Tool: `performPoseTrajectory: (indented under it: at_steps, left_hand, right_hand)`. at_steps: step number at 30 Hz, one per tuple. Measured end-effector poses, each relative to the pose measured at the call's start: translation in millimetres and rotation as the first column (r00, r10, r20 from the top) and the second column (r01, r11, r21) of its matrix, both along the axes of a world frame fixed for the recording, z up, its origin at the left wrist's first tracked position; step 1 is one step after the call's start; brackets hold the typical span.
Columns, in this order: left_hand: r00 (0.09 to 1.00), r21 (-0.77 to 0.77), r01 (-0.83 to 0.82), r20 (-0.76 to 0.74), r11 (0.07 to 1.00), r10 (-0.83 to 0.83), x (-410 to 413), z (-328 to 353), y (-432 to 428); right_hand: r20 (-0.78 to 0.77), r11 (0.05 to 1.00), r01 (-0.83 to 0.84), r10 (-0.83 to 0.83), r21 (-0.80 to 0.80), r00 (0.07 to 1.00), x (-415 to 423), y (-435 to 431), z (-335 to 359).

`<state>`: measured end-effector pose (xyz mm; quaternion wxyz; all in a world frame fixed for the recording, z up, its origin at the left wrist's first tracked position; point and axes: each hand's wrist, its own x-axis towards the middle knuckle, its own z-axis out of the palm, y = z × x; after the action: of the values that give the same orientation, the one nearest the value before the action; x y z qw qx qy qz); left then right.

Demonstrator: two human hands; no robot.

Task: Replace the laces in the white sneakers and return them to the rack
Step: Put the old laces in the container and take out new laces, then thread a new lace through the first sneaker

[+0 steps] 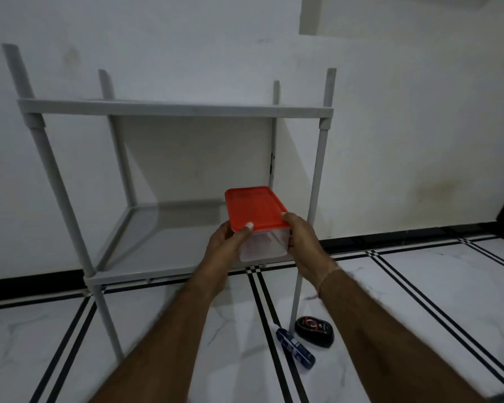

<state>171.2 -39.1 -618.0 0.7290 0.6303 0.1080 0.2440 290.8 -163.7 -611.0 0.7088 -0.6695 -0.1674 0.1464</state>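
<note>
Two bare forearms are filling the bottom of the view, the left forearm (163, 330) & the right forearm (390, 330), both pointing fwd & drawing closer together toward the hands. Under them the floor (419, 286) is showing white marble-like tiles w/ black double lines. Near the rack's front right leg, a dark blue tube (295, 346) is lying flat on one black line. A black oval container (314, 331) w/ a red mark on top is sitting just beside it, on its right. If these two are touching, I cannot tell.

Further on, the left hand (224, 245) & the right hand (303, 245) are gripping a clear plastic box (262, 245) w/ an orange-red lid (255, 207), one hand on each side. The left hand is curling round the box's left side, w/ the thumb pressing on the lid's near edge. The right hand is curling round the right side, w/ the thumb on the lid's near right corner. A thin thread (325, 279) is sitting round the right wrist. The box is standing upright, lid on, over the front right part of the lower shelf (146, 245). If it is resting on the shelf or hanging just above it, I cannot tell.

The grey rack (53, 175) is standing on the floor, against the white wall (390, 141). Its top shelf (172, 110) is sitting above the box, & four posts are sticking up over it.
</note>
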Motion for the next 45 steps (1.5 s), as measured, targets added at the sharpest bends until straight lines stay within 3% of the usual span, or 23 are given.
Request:
performPoseTrajectory:
  at_steps: [14,22,28,35,39,43,45]
  left_hand:
    - [0.972,0.12,-0.232,-0.019,0.965,0.236,66.0,-42.0,31.1]
    - [0.923,0.279,-0.349,-0.061,0.894,0.38,59.4,-48.7,24.2]
    - [0.916,0.3,-0.37,-0.04,0.879,0.4,29.0,-47.4,2.0]
    - [0.921,0.305,-0.335,-0.095,0.891,0.379,-43.9,-79.3,-25.9]
    - [0.873,0.289,-0.374,-0.212,0.881,0.44,-112.2,-136.5,-43.8]
    - [0.717,0.47,-0.407,-0.367,0.783,0.593,-190.0,-201.0,-53.1]
    - [0.619,0.585,-0.313,-0.471,0.748,0.628,-232.2,-231.0,-58.0]
  right_hand:
    - [0.191,0.996,0.063,-0.05,-0.06,0.98,58.2,32.7,-46.2]
    - [0.168,0.994,0.097,-0.088,-0.05,0.982,53.6,28.6,-61.9]
    - [0.171,0.988,0.151,-0.145,-0.022,0.975,25.5,4.5,-62.1]
    - [0.14,0.997,-0.069,0.071,-0.024,0.988,-63.8,-38.4,-77.0]
    - [0.046,0.979,-0.154,0.162,-0.134,0.986,-134.4,-59.8,-126.4]
    - [-0.054,0.898,-0.263,0.261,-0.352,0.964,-201.2,-65.0,-197.7]
    - [-0.103,0.819,-0.325,0.315,-0.472,0.943,-237.4,-60.9,-230.7]
